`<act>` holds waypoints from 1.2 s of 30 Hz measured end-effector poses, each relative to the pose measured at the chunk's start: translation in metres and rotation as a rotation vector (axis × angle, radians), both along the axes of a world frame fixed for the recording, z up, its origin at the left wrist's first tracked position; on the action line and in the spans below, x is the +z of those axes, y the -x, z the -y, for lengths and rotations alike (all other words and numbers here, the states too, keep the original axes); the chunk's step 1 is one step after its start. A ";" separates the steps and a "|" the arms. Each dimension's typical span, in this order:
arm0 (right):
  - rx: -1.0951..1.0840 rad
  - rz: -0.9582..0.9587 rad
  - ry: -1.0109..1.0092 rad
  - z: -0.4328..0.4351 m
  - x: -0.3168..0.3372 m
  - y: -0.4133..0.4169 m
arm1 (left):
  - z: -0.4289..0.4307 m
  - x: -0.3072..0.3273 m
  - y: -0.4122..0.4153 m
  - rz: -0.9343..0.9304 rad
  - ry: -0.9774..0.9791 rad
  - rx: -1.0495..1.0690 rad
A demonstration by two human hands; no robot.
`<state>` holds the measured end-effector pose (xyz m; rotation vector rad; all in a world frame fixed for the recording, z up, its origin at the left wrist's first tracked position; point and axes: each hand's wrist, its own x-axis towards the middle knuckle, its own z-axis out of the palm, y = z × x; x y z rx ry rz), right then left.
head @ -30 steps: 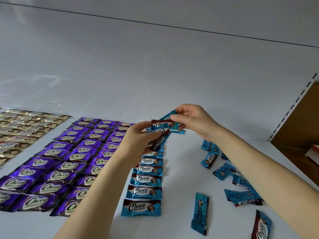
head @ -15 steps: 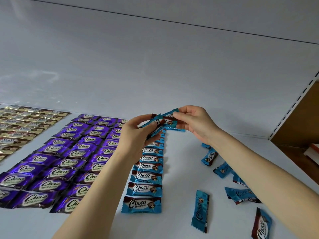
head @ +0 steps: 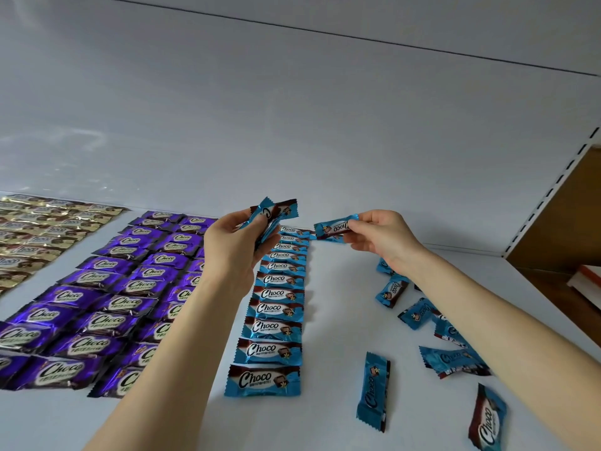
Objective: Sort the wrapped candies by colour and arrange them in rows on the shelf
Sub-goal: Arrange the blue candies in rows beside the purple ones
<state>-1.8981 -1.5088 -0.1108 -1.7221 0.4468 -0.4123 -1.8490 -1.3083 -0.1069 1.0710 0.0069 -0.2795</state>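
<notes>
My left hand [head: 235,245] holds a small bunch of blue candies [head: 274,214] above the far end of a row of blue "Choco" candies [head: 276,307] that runs away from me on the white shelf [head: 338,320]. My right hand [head: 380,237] pinches a single blue candy [head: 335,226] just right of that row's far end, above the shelf. Purple candies [head: 107,288] lie in rows to the left, and gold candies [head: 35,232] in rows at the far left. Loose blue candies [head: 422,320] are scattered on the right, partly under my right forearm.
The shelf's white back panel [head: 292,125] rises behind the rows. A perforated upright [head: 553,190] marks the shelf's right end, with a brown floor and a red-and-white object [head: 585,281] beyond it.
My hands have drawn apart. The right hand has pulled one blue candy out of the bunch and moved right with it, while the left keeps the others.
</notes>
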 end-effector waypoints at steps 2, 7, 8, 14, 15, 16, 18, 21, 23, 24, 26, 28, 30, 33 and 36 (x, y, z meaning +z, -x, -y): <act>-0.004 -0.048 0.044 0.002 -0.006 0.000 | 0.000 0.001 0.000 -0.002 -0.005 -0.004; 0.100 -0.169 0.349 0.007 -0.005 -0.002 | 0.000 0.002 0.001 -0.013 -0.017 -0.022; 0.160 -0.210 0.445 0.007 -0.002 -0.002 | 0.000 0.001 0.001 -0.016 -0.019 -0.023; 0.245 -0.239 0.614 0.005 -0.009 -0.007 | -0.001 0.001 0.002 -0.012 -0.021 -0.032; 0.198 -0.229 0.658 0.007 -0.012 -0.007 | 0.000 0.001 0.001 -0.012 -0.025 -0.034; 0.183 -0.243 0.714 0.007 -0.014 -0.007 | 0.000 0.001 0.001 -0.012 -0.027 -0.037; 0.260 -0.344 0.827 0.005 -0.017 -0.003 | 0.000 0.001 0.001 -0.013 -0.027 -0.041; 0.336 -0.407 0.924 0.004 -0.025 -0.002 | 0.000 0.000 0.001 -0.014 -0.023 -0.045; 0.273 -0.356 1.021 0.006 -0.027 -0.005 | -0.001 0.000 0.001 -0.020 -0.022 -0.045; 0.228 -0.332 1.062 0.007 -0.029 -0.006 | -0.001 0.000 0.001 -0.023 -0.020 -0.046; 0.171 -0.284 1.083 0.009 -0.032 -0.007 | -0.001 0.001 0.001 -0.026 -0.015 -0.051; 0.194 -0.267 1.084 0.010 -0.033 -0.005 | -0.001 0.000 0.001 -0.022 -0.018 -0.052; 0.234 -0.292 1.102 0.010 -0.034 -0.004 | -0.001 0.000 0.001 -0.018 -0.016 -0.051; 0.224 -0.318 1.137 0.010 -0.035 -0.010 | 0.000 0.001 0.001 -0.021 -0.011 -0.050; 0.232 -0.348 1.192 0.007 -0.039 -0.021 | -0.001 0.001 0.001 -0.029 -0.012 -0.045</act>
